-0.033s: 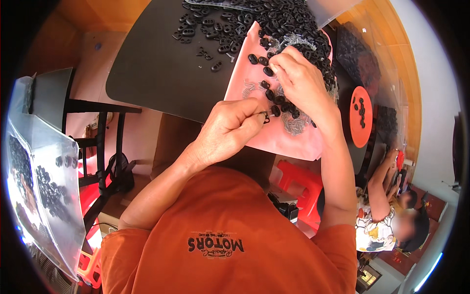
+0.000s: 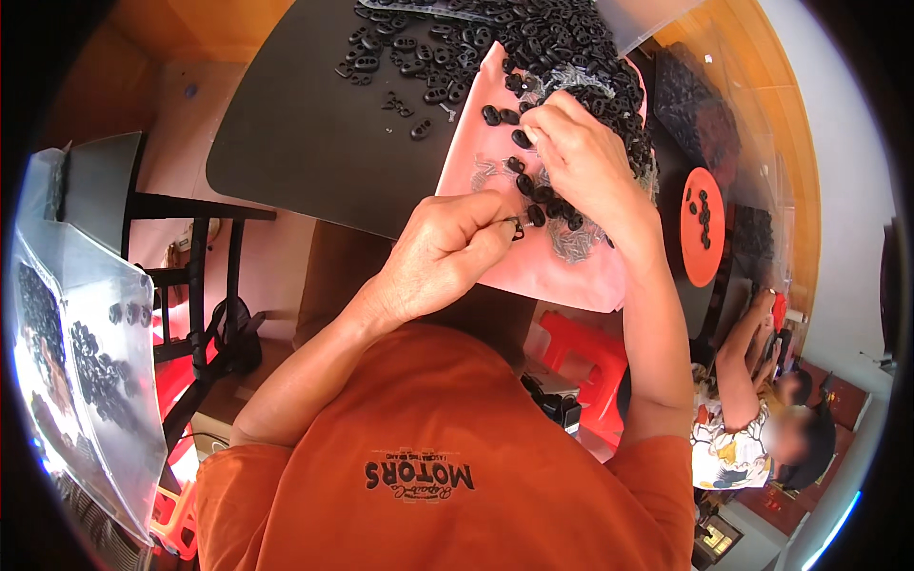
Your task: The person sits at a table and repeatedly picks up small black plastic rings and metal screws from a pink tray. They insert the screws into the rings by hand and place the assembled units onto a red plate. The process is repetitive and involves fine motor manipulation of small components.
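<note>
My left hand (image 2: 452,247) is closed in a pinch at the near edge of a pink sheet (image 2: 562,285). A small black plastic piece with holes (image 2: 517,228) sticks out between its thumb and forefinger. Farther off and to the right, my right hand (image 2: 581,143) has its thumb and fingers pressed together; what they hold, if anything, is hidden. A black oval piece (image 2: 521,139) lies at those fingertips. Between my hands, several black oval pieces (image 2: 543,195) are scattered with small silvery springs (image 2: 574,246). A large heap of black two-holed pieces (image 2: 557,43) covers the sheet's far end.
More black pieces (image 2: 405,57) lie on the dark tabletop (image 2: 324,124). An orange plate (image 2: 700,262) with several black parts stands to the right. Red stools (image 2: 595,357) are below. At the left hangs a clear plastic bag (image 2: 105,333). Another person (image 2: 747,409) is at the lower right.
My right hand's fingertips have shifted very slightly to the left, and two oval pieces beside them have moved a little the same way. My left hand stays in place.
</note>
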The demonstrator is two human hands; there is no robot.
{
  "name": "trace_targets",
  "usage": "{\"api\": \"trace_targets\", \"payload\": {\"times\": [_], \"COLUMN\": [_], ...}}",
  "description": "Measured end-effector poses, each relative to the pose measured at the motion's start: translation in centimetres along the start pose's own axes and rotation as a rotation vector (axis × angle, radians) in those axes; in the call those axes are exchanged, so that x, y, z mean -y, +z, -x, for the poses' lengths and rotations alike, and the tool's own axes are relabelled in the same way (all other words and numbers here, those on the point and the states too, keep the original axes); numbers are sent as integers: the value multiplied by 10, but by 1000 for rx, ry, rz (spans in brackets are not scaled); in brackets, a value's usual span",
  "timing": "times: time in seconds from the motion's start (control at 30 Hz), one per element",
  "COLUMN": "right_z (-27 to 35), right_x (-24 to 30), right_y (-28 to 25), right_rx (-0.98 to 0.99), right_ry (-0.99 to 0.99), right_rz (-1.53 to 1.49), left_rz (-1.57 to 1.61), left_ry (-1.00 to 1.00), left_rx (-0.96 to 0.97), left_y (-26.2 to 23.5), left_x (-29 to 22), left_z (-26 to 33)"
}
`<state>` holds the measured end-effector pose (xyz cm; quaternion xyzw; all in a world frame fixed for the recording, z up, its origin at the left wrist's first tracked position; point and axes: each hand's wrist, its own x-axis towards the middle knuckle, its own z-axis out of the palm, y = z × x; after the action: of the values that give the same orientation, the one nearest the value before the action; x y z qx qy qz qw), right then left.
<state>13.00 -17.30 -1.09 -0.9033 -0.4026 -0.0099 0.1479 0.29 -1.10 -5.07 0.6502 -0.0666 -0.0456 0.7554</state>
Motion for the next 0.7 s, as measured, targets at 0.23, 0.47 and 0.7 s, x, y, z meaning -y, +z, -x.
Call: {"api": "trace_targets", "payload": {"times": [0.23,0.47,0.7], "right_z": [-11,-2,-6], "right_x": [4,3,12], "right_y": [4,-7,-5], "right_rx": [43,134,148], "right_ry": [-1,78,53], "right_rz": [-40,-20,64], "left_rz": [0,7,31], "left_ry": [2,14,-17], "left_rx": [-20,-38,-44], "left_y": [2,3,3], "left_x": [3,3,4], "left_z": [0,1,2]}}
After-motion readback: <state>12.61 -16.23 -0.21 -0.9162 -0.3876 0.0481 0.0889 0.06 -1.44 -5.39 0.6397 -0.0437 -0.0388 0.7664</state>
